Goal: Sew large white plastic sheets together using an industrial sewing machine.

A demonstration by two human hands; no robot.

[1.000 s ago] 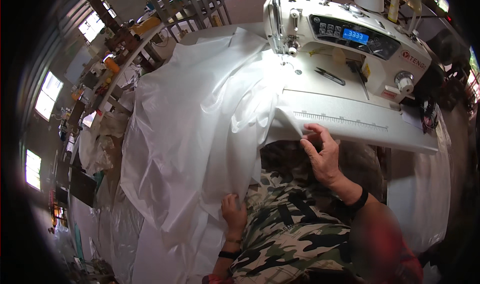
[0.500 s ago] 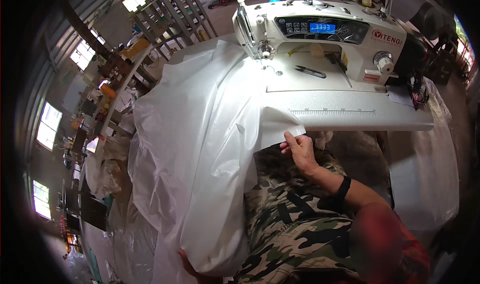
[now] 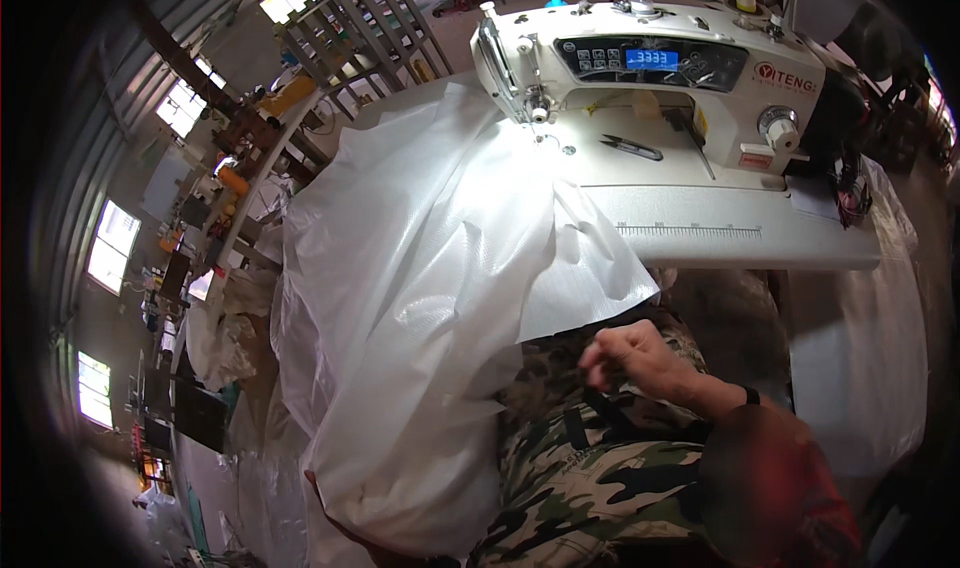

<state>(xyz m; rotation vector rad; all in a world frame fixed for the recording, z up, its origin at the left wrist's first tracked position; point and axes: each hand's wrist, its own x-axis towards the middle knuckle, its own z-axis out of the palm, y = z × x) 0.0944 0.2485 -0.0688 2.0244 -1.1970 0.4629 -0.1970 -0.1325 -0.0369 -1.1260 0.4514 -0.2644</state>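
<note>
A large white woven plastic sheet (image 3: 400, 298) drapes from beneath the sewing machine's needle, over the table's front edge and down to the lower left. My right hand (image 3: 640, 356) hangs just below the sheet's free corner, apart from it. Its fingers are curled in, slightly blurred, and I see nothing in them. At the lower left, my left hand (image 3: 318, 496) is mostly covered by the sheet; only a thin strip of it shows along the sheet's edge, and its fingers are hidden. The white sewing machine (image 3: 650, 63) has its lamp lit above the needle.
Thread snips (image 3: 632, 148) lie on the machine bed, right of the needle. A ruler scale (image 3: 690, 231) runs along the table's front. Camouflage cloth (image 3: 590, 468) covers my lap. Clear plastic sheeting (image 3: 860, 368) hangs at the right, and a cluttered bench (image 3: 250, 193) stands at the left.
My right hand has let go of the sheet's corner and moved down and right. The corner now spreads further right over the table edge. My left hand has shifted left and slightly up.
</note>
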